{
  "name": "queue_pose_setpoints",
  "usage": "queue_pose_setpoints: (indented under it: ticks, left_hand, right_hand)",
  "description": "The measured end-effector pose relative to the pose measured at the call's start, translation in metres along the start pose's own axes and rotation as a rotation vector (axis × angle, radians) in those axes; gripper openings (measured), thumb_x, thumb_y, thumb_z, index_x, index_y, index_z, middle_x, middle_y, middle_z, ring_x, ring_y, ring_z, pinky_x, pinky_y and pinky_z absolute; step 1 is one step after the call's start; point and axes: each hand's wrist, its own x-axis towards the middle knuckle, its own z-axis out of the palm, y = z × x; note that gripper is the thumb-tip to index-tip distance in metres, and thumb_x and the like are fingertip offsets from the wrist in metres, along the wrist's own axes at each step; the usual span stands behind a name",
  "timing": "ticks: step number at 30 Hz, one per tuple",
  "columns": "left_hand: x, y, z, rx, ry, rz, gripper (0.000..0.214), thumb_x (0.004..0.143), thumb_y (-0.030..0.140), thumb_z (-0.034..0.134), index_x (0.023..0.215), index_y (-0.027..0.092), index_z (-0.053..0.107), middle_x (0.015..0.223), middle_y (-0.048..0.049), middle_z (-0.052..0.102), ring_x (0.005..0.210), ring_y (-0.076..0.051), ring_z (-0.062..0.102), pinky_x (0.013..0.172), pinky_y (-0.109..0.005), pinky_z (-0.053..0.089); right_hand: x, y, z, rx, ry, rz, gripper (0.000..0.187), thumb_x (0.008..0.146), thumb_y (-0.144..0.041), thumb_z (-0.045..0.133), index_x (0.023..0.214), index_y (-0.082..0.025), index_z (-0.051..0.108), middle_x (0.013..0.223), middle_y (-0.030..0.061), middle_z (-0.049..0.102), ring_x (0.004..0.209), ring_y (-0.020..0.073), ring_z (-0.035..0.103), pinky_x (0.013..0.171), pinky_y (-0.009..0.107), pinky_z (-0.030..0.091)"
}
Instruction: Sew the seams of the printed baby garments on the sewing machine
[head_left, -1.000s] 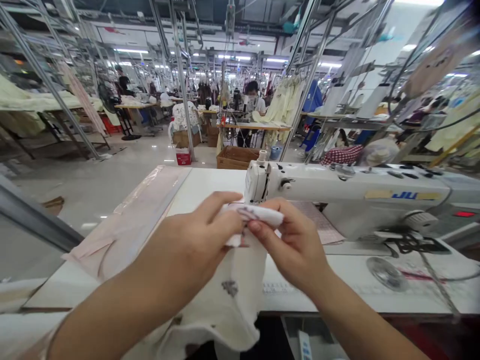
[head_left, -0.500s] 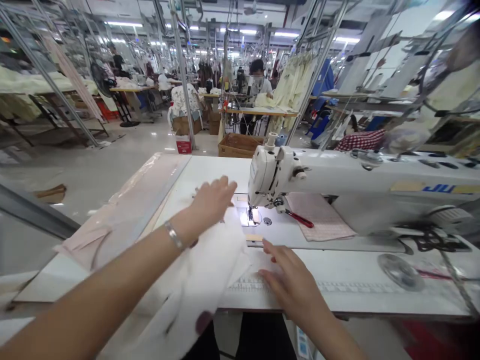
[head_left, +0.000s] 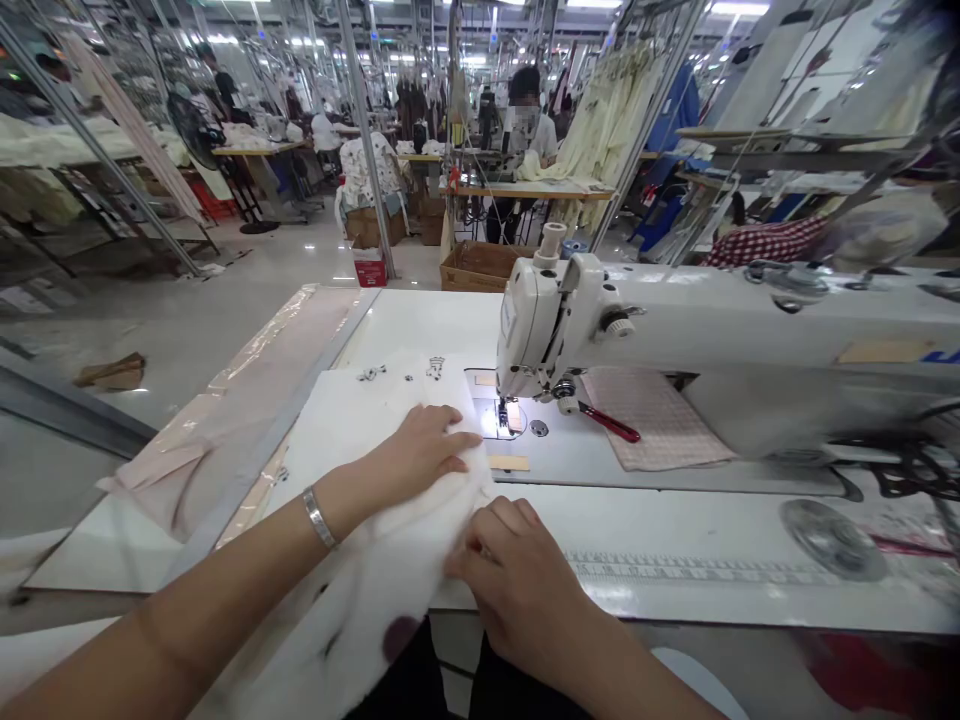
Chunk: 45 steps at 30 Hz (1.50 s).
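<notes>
The white cloth (head_left: 390, 540) with small dark pictures on it lies on the left part of the worktop (head_left: 420, 320), and its near end hangs down over the near edge. The left hand (head_left: 420, 450) lies on top of the cloth, close to its right edge. Its grip is loose, with the fingers a bit apart, so the cloth is under it. A silver bracelet (head_left: 319, 517) is on that wrist. The right hand (head_left: 517, 570) is nearer and more to the right. Its fingers are curled together, and its grip pinches the cloth at the right edge, where there are small folds.

Just right of the cloth is the lit needle part of the white sewing machine (head_left: 697, 320). Farther right, a tool with a red handle (head_left: 611, 425) touches a pink checked cloth (head_left: 664, 420). A pale pink cloth (head_left: 277, 360) lies to the left.
</notes>
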Motion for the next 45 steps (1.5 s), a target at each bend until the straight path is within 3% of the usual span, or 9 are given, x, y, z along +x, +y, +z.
queue_pose_setpoints:
  ticks: [5, 8, 12, 15, 20, 25, 33, 41, 45]
  left_hand:
    - [-0.002, 0.0, 0.01, 0.035, 0.053, 0.009, 0.036, 0.094, 0.025, 0.048, 0.129, 0.018, 0.049, 0.125, -0.0153, 0.049, 0.116, -0.027, 0.044, 0.1, -0.052, 0.033]
    - [-0.005, 0.0, 0.011, 0.025, 0.066, -0.011, 0.035, 0.096, 0.028, 0.043, 0.13, 0.018, 0.048, 0.128, -0.0138, 0.049, 0.119, -0.026, 0.043, 0.105, -0.053, 0.027]
    - [-0.008, -0.001, 0.011, 0.025, 0.064, -0.01, 0.034, 0.098, 0.03, 0.041, 0.13, 0.022, 0.049, 0.128, -0.0128, 0.049, 0.121, -0.026, 0.043, 0.106, -0.055, 0.025]
    - [-0.007, 0.001, 0.008, 0.01, 0.039, 0.0, 0.031, 0.097, 0.026, 0.042, 0.127, 0.025, 0.052, 0.129, -0.0126, 0.048, 0.121, -0.026, 0.043, 0.105, -0.057, 0.025]
    - [0.0, 0.009, -0.007, -0.13, -0.007, 0.026, 0.014, 0.094, 0.022, 0.047, 0.1, 0.021, 0.06, 0.123, -0.0072, 0.054, 0.114, -0.022, 0.049, 0.108, -0.06, 0.014]
    - [0.014, 0.01, -0.022, -0.17, -0.085, 0.029, 0.008, 0.091, 0.026, 0.054, 0.092, 0.019, 0.06, 0.088, -0.0001, 0.063, 0.086, -0.016, 0.057, 0.098, -0.04, 0.032]
    - [0.03, 0.014, -0.021, -0.013, -0.135, -0.09, 0.017, 0.09, 0.025, 0.055, 0.076, 0.018, 0.061, 0.076, 0.0011, 0.06, 0.074, -0.016, 0.053, 0.083, -0.036, 0.03]
    - [0.018, 0.044, 0.008, 0.078, 0.012, -0.188, 0.017, 0.088, 0.008, 0.045, 0.08, 0.013, 0.058, 0.081, -0.0059, 0.057, 0.077, -0.02, 0.05, 0.069, -0.033, 0.037]
    - [-0.011, 0.05, 0.015, 0.042, 0.022, -0.069, 0.023, 0.095, 0.024, 0.046, 0.111, 0.013, 0.057, 0.119, -0.0109, 0.058, 0.109, -0.025, 0.051, 0.091, -0.04, 0.04]
  right_hand:
    - [0.007, -0.004, 0.0, -0.036, -0.078, -0.041, 0.056, 0.067, -0.006, 0.051, 0.123, -0.016, 0.049, 0.115, 0.0122, 0.056, 0.097, 0.0254, 0.044, 0.077, 0.038, 0.036]
    - [0.011, -0.006, -0.002, -0.08, -0.165, -0.02, 0.037, 0.063, -0.006, 0.055, 0.097, -0.019, 0.06, 0.081, 0.0058, 0.055, 0.077, 0.022, 0.043, 0.065, 0.034, 0.032]
    - [-0.005, -0.001, -0.01, -0.008, 0.081, -0.07, 0.018, 0.072, -0.002, 0.048, 0.069, -0.019, 0.054, 0.071, 0.0026, 0.048, 0.069, 0.0172, 0.037, 0.061, 0.031, 0.026]
    - [-0.022, 0.004, -0.012, 0.016, 0.197, -0.041, 0.021, 0.077, -0.001, 0.042, 0.068, -0.017, 0.051, 0.067, 0.0016, 0.045, 0.065, 0.0156, 0.033, 0.059, 0.03, 0.023]
    - [-0.032, 0.011, -0.009, 0.007, 0.163, -0.045, 0.023, 0.082, -0.005, 0.045, 0.092, -0.019, 0.06, 0.064, -0.0002, 0.049, 0.066, 0.0163, 0.038, 0.06, 0.031, 0.025]
    - [-0.032, 0.015, -0.006, 0.006, 0.253, -0.036, 0.02, 0.081, -0.004, 0.049, 0.089, -0.019, 0.06, 0.091, 0.0039, 0.064, 0.086, 0.0189, 0.05, 0.072, 0.034, 0.031]
    - [-0.032, 0.019, 0.002, 0.006, 0.118, 0.04, 0.016, 0.082, -0.005, 0.049, 0.081, -0.02, 0.055, 0.092, 0.0047, 0.065, 0.113, 0.022, 0.05, 0.092, 0.036, 0.03]
    - [-0.031, 0.027, -0.002, 0.142, 0.056, 0.034, 0.016, 0.083, -0.006, 0.049, 0.088, -0.019, 0.057, 0.092, 0.0047, 0.064, 0.104, 0.0209, 0.052, 0.086, 0.033, 0.032]
    - [-0.03, 0.034, -0.008, 0.093, 0.035, -0.019, 0.015, 0.083, -0.007, 0.051, 0.088, -0.019, 0.058, 0.088, 0.0031, 0.063, 0.09, 0.0189, 0.051, 0.078, 0.033, 0.032]
